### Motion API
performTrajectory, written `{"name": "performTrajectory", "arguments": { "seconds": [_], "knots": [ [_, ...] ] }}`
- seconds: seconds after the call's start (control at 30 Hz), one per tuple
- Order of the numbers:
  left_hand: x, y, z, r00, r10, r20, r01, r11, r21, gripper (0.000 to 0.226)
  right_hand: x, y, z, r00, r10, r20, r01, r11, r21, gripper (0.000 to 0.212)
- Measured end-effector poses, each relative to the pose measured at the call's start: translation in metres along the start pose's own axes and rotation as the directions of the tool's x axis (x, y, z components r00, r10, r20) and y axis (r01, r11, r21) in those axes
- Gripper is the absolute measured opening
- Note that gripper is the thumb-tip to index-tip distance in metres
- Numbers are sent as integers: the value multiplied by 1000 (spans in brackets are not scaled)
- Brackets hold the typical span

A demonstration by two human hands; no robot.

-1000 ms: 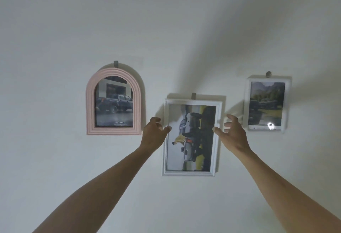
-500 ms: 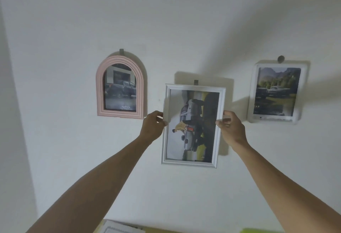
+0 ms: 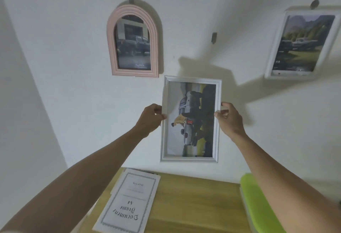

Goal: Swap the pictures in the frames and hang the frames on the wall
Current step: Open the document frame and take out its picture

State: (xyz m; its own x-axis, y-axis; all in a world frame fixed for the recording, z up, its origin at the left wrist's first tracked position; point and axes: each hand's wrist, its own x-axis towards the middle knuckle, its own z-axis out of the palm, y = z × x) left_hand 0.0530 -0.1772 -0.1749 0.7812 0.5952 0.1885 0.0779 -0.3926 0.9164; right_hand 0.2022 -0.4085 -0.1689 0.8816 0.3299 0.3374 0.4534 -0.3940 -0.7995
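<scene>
Both hands are on the white frame here, one at each long side: the left hand pinches the left edge, fingers curled behind it and thumb on the front, while the right hand grips the right edge the same way, fingers hooked round the moulding. The frame is upright in front of the wall, off its hook, which sits bare above and a little to the right of the frame's top edge. The picture inside shows a grey pickup lying sideways, nose toward the top. Up to the left, the pink arched frame hangs on its own hook, a dark pickup behind its glass, its lower right corner just beside the white frame's top left corner. Far right, another white frame hangs from a round peg, showing trucks under green hills, well apart from the held one. Below, the wooden table runs up to the wall; on its left part lies a printed sheet reading "Document Frame A4", upside down to the camera. At the table's right side sits a lime-green flat thing, partly hidden by the right forearm; what it is I cannot tell.
</scene>
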Motion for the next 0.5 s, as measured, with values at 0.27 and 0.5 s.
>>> {"name": "performTrajectory", "arguments": {
  "seconds": [0.27, 0.5],
  "knots": [
    [-59, -99, -7, 986, -141, 88, 137, 989, 48, 19, -82, 48, 67, 957, 223, 188, -193, 967, -165, 54],
    [-112, -134, 7, 995, -29, 96, 11, 983, 181, 15, -127, 6, 120, 892, 188, 411, -164, 982, -94, 56]
  ]
}}
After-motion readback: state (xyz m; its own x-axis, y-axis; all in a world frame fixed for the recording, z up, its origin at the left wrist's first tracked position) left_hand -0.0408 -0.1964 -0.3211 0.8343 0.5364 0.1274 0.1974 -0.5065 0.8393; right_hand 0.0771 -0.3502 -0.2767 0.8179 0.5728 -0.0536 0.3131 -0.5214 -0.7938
